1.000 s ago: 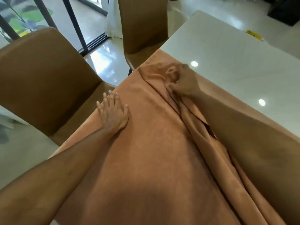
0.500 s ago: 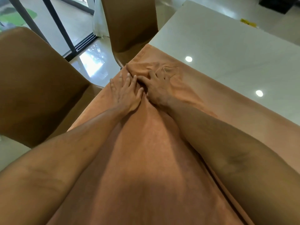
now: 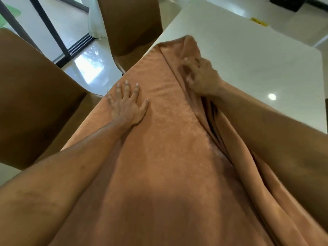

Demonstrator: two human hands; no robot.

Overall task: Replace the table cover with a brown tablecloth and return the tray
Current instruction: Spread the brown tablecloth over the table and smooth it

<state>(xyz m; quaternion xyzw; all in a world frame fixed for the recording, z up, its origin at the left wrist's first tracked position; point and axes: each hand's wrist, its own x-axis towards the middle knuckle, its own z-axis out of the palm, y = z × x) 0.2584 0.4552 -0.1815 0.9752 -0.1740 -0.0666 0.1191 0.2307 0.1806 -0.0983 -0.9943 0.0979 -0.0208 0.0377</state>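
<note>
**Ana:** Head view looks down over both forearms. Where is the brown tablecloth (image 3: 165,157) against the hands?

**Ben:** It lies under both of them, over the near part of the white table (image 3: 248,55). The left hand (image 3: 126,103) rests flat on it, fingers spread, palm down, right by the cloth's left edge where it drops off the table side. The right hand (image 3: 200,75) is farther out and blurred; its fingers curl into a bunched fold of the cloth, gripping it.

**Ana:** And the edges?

**Ben:** The cloth's far edge sits just beyond the right hand, with a raised peak of fabric there. A long seam-like fold runs between the two hands toward the viewer, and loose pleats pile under the right forearm.

**Ana:** Open room?

**Ben:** Beyond and to the right of the right hand the tabletop is bare, with one bright light spot reflected on it. Left of the left hand is glossy floor.

**Ana:** Any writing?

**Ben:** A yellow label (image 3: 259,21) lies at the table's far edge, well past the right hand; its print is too small to read.

**Ana:** Counts?

**Ben:** Two hands, one cloth, one table, two brown chairs: one chair (image 3: 32,96) beside the left hand, a second chair (image 3: 131,23) beyond it.
</note>
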